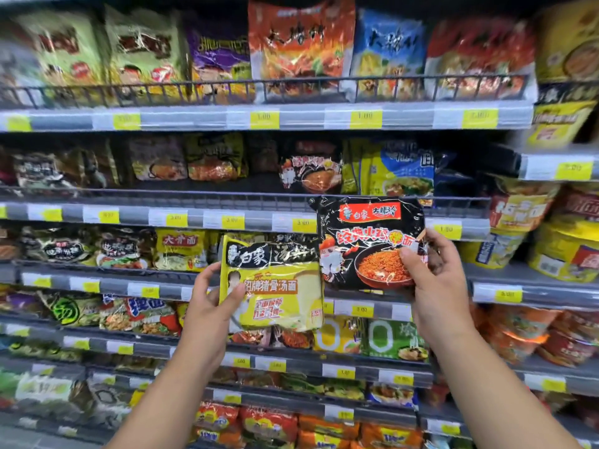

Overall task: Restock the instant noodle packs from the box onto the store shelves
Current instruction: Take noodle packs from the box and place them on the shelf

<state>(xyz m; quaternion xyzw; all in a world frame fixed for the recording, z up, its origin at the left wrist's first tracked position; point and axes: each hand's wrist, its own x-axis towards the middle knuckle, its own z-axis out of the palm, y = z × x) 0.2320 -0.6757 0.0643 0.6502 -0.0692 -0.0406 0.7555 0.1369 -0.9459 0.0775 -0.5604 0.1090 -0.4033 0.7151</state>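
Note:
My left hand (212,306) grips a yellow-and-black noodle pack (278,286) by its left edge, thumb across the front. My right hand (434,280) holds a black noodle pack (363,241) with red lettering and a bowl picture, thumb on its lower right front. Both packs are upright in the air in front of the store shelves (227,218), side by side, with the black one higher. A matching black pack (309,171) stands on the second shelf, above and left of the held one. The box is not in view.
Several shelf tiers hold rows of noodle packs behind wire rails (259,87), with yellow price tags (264,119) along the edges. Cup and bowl noodles (564,251) fill the shelving section at the right. The second shelf has dark gaps between its packs.

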